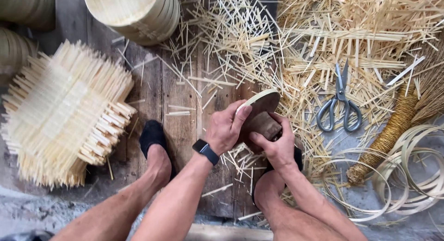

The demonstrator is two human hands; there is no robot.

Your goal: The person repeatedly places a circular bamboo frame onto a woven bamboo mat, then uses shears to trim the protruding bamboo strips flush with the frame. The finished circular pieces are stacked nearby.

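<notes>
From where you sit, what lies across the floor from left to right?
Stack of slat mats → left hand → wooden disc → right hand → scissors → wrapped broom handle.

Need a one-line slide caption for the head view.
Seated person's left hand and right hand grip a round wooden block amid bamboo slivers, scissors nearby.

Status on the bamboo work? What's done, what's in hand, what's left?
Done: a tall stack of woven slat mats at left, and finished round frames at top. In hand: left hand and right hand both grip a round wooden disc with a block under it. Left: loose slats, coiled strips and scissors lie untouched at right.
</notes>
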